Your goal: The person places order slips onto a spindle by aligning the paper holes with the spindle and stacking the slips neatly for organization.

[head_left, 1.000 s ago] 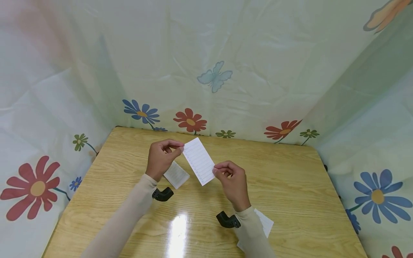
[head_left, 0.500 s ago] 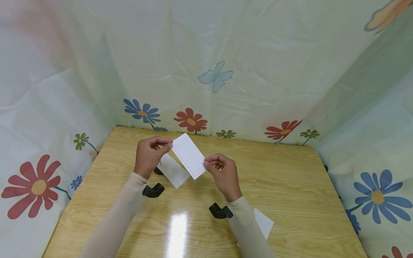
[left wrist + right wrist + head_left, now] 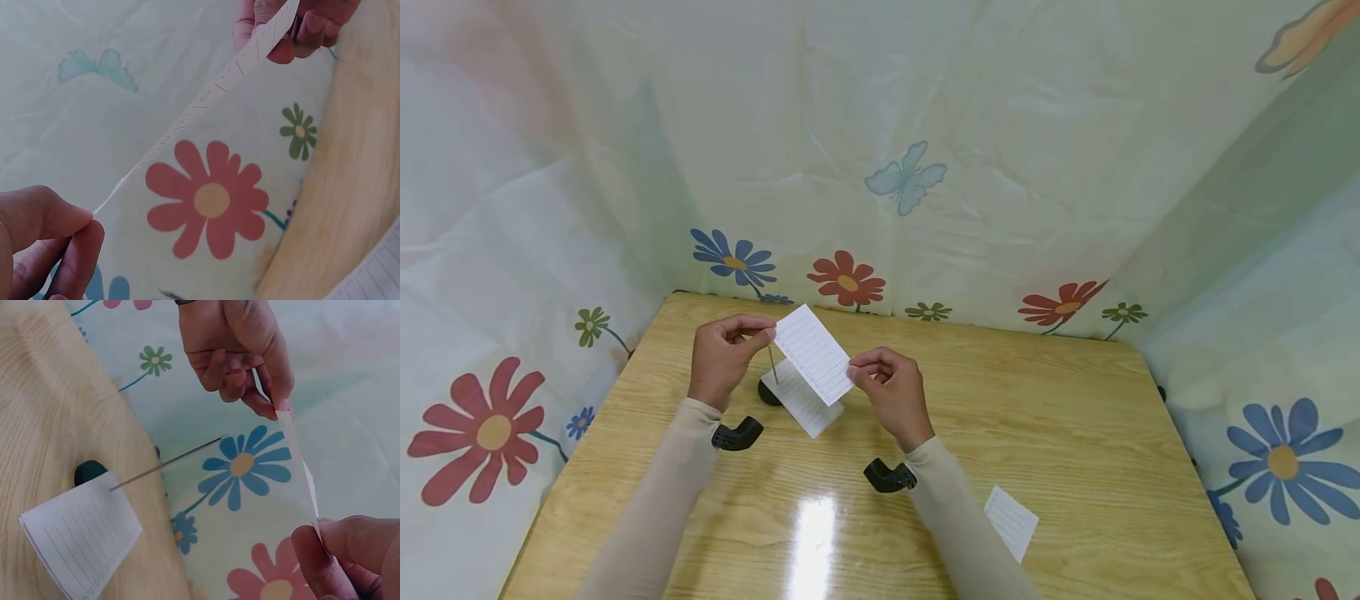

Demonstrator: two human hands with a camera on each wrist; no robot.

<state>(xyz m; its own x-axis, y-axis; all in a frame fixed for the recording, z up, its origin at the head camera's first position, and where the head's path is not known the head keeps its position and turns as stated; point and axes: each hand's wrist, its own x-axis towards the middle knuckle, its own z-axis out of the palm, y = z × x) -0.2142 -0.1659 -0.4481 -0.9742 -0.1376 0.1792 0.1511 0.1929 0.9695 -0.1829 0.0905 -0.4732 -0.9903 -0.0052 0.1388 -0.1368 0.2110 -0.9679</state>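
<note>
A white lined paper slip (image 3: 812, 354) with small checkboxes along one edge is held tilted in the air. My left hand (image 3: 724, 358) pinches it by its upper left corner between thumb and fingers. At the opposite side, my right hand (image 3: 893, 398) pinches the lower right edge. Below and behind the slip stands a bill spike with a black round base (image 3: 89, 471) and a thin upright metal rod (image 3: 165, 462). Lined slips (image 3: 84, 534) lie impaled at the foot of the rod. The held slip partly covers them in the head view.
Another lined slip (image 3: 1011, 523) lies on the wooden table (image 3: 1075, 433), beside my right sleeve. A curtain (image 3: 1000, 167) printed with flowers and butterflies surrounds the table at the back and sides. Black wrist cameras (image 3: 737, 434) sit under both wrists.
Both hands have carried the slip left and slightly away, over the spike. The rod and black base, hidden behind my left hand at first, now show.
</note>
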